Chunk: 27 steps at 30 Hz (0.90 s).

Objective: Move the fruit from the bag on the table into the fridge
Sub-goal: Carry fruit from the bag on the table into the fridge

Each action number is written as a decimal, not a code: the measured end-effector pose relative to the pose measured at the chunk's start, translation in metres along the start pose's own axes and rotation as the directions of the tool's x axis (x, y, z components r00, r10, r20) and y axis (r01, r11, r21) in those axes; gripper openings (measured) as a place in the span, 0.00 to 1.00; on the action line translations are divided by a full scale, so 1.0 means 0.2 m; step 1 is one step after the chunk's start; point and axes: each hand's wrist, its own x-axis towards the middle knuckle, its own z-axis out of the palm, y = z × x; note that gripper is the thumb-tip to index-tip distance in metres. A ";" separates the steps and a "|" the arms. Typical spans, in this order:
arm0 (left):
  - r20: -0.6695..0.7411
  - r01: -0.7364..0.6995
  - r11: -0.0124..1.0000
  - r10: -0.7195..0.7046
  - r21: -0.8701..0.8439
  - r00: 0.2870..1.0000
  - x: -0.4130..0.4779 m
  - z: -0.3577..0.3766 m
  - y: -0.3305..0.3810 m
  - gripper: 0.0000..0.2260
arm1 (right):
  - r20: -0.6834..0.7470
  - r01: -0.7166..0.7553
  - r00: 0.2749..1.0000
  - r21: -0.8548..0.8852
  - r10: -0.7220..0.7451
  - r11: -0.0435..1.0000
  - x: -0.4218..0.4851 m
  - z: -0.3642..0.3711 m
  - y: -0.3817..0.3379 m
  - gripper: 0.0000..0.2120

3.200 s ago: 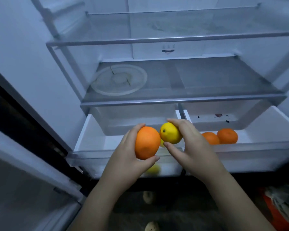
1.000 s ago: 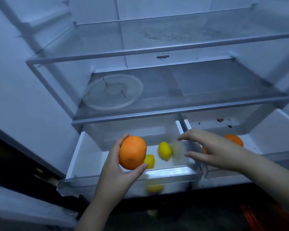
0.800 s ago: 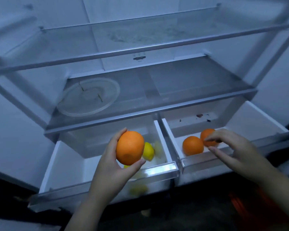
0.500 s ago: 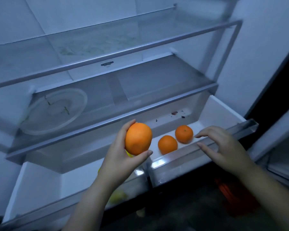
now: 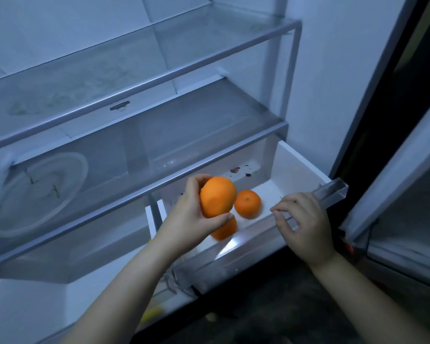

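Left hand [image 5: 189, 219] grasps an orange [image 5: 217, 196] above the right drawer [image 5: 305, 167]; two oranges [image 5: 247, 203] lie inside; right hand [image 5: 304, 229], empty, curls on its front rim. We judge placement unfinished.

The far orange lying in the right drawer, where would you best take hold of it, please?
Grip the far orange across its round sides from above: the right drawer is open on top, while the left hand and its held orange crowd its left side.

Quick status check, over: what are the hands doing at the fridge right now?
Left hand gripping an orange over the open right drawer. Right hand empty, fingers on the drawer's front rim. Two oranges already inside. Nothing blocking.
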 end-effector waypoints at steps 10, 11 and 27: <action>0.262 -0.035 0.995 0.009 0.097 0.965 0.51 0.30 -0.02 0.32 | 0.010 0.032 0.999 0.008 -0.032 0.999 0.00 0.00 0.02 0.09; 0.279 -0.021 0.996 -0.005 0.090 0.960 0.56 0.33 -0.02 0.32 | 0.012 0.035 0.999 0.003 -0.035 0.999 0.00 0.00 0.02 0.09; 0.428 -0.183 0.949 0.059 0.256 0.902 0.87 0.75 -0.16 0.30 | -0.007 0.003 1.000 0.012 -0.003 1.000 0.00 0.01 0.03 0.16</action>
